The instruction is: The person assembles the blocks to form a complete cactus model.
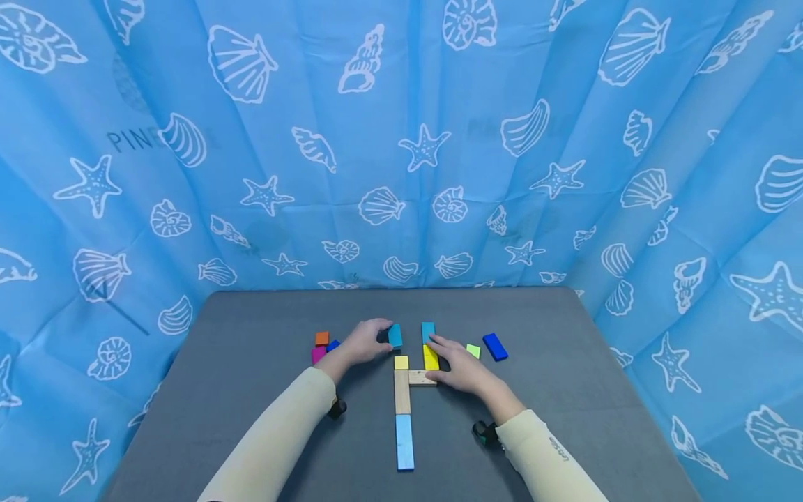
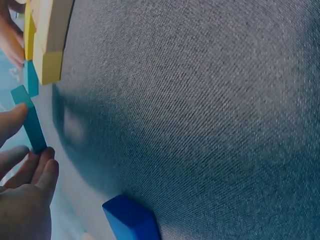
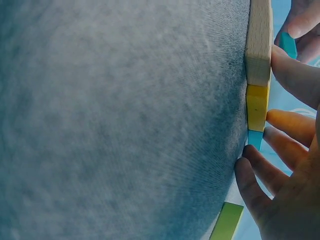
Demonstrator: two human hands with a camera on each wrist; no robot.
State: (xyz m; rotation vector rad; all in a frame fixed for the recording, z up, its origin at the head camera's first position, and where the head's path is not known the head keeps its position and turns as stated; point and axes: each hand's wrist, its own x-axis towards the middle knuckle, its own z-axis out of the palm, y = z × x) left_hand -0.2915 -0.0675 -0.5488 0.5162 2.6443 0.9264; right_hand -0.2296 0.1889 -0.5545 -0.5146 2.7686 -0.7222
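My left hand (image 1: pixel 362 341) pinches a teal block (image 1: pixel 394 336) between thumb and fingers, beyond the top of a column. That column holds a pale yellow block (image 1: pixel 401 362), a plain wooden block (image 1: pixel 402 391) and a light blue block (image 1: pixel 404 442), end to end. From its side juts a short wooden block (image 1: pixel 422 378). My right hand (image 1: pixel 465 369) rests its thumb against this short block. Its outstretched fingers touch the bright yellow block (image 1: pixel 431 358) and reach beside the blue block (image 1: pixel 428 331) above it.
Left of my left hand lie an orange block (image 1: pixel 322 339), a magenta block (image 1: pixel 318 355) and a blue block (image 2: pixel 131 220). To the right are a light green block (image 1: pixel 473 351) and a dark blue block (image 1: pixel 495 346). A blue shell-print curtain (image 1: pixel 401 139) hangs behind the grey table (image 1: pixel 251 446).
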